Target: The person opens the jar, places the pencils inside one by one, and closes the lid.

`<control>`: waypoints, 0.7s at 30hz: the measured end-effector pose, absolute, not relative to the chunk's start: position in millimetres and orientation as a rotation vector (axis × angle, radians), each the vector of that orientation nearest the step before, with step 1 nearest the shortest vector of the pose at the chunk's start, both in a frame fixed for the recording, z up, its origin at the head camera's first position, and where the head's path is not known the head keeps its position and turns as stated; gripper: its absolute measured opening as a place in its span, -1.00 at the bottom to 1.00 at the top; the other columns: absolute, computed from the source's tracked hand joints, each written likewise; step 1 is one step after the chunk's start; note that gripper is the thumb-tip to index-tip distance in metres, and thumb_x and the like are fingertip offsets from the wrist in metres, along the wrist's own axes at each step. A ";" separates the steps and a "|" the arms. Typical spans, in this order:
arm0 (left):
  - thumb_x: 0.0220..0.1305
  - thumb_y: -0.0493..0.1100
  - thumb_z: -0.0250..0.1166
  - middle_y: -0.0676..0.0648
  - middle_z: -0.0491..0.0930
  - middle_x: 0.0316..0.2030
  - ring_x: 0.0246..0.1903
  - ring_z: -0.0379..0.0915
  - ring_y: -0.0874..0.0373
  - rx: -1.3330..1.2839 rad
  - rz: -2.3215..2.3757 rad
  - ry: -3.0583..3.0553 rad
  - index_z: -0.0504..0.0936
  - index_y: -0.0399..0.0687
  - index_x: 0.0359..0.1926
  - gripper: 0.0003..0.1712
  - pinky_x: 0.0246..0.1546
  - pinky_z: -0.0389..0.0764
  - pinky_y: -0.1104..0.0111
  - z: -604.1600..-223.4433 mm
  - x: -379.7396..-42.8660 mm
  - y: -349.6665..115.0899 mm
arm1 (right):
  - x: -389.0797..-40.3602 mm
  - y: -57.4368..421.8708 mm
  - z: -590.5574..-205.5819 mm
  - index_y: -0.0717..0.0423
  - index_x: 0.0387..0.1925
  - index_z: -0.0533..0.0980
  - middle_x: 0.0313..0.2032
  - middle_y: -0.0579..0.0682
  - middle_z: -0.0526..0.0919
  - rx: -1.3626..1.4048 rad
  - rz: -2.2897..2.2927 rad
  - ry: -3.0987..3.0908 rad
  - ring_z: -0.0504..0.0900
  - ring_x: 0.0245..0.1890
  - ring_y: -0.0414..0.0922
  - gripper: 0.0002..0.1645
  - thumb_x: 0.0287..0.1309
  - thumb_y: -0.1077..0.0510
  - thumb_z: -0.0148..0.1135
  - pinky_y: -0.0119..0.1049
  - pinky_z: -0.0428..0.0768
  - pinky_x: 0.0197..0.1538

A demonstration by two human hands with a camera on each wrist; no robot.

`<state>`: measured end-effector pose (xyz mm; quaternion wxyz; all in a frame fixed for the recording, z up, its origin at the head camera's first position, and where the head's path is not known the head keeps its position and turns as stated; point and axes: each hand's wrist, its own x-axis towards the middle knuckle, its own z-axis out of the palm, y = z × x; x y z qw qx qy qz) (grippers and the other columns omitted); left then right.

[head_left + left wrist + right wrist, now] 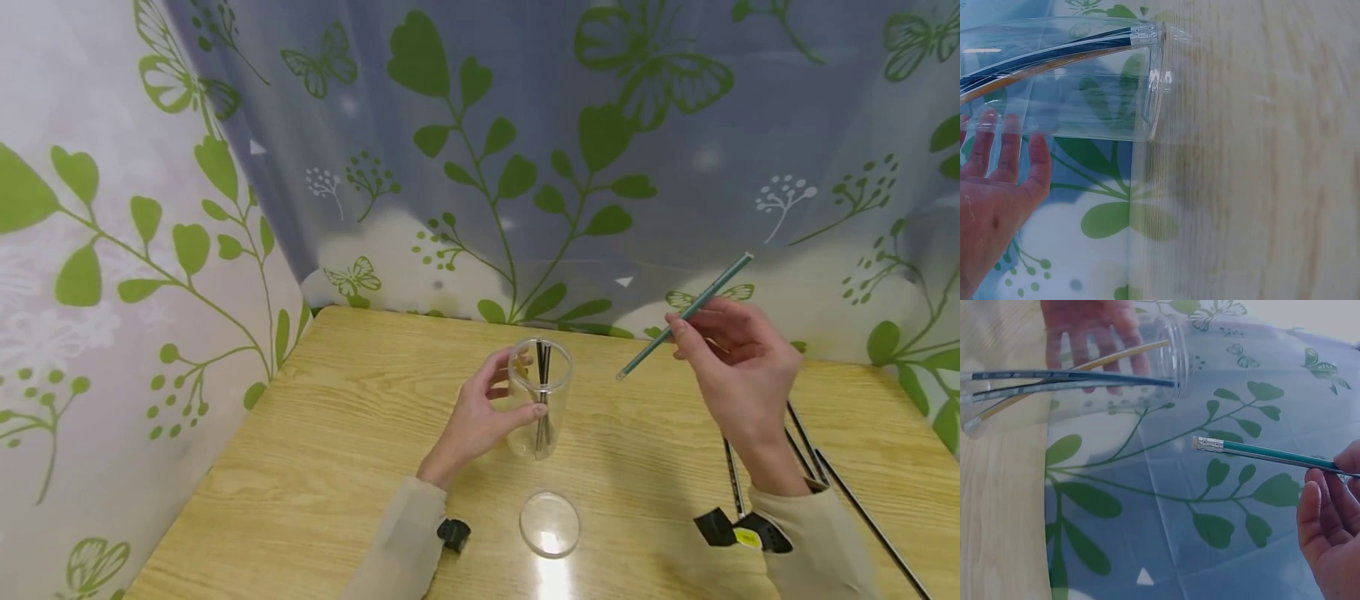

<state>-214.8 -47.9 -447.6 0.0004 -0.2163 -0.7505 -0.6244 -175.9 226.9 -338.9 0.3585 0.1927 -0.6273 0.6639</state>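
Note:
A clear, tall jar (525, 433) stands upright on the table, and my left hand (483, 417) grips its side with fingers behind and thumb in front. Inside it lean a few pencils (1072, 376), dark ones and a yellow-orange one. In the left wrist view a metal eraser band shows on a dark pencil (1085, 47) near the jar's base. My right hand (738, 362) pinches a green pencil (697, 308) in the air, right of the jar and apart from it. In the right wrist view its eraser end (1207, 444) points toward the jar.
A round clear lid (550, 523) lies on the wooden table (337, 400) in front of the jar. Several dark pencils (862, 512) lie at the right, partly beneath my right forearm. A leaf-patterned curtain (480, 233) hangs along the table's back edge.

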 end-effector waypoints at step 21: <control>0.11 -0.10 0.56 0.07 0.54 0.30 0.27 0.44 0.05 -0.671 -1.961 -2.360 0.39 0.37 0.40 -0.14 0.26 0.50 0.02 -446.3 -213.4 -47.3 | -178.3 193.6 -323.9 0.59 -0.07 0.54 -0.27 -0.02 0.84 0.580 1.751 -1.563 0.80 -0.37 -0.23 -0.66 0.06 0.60 0.32 -0.47 0.70 -0.32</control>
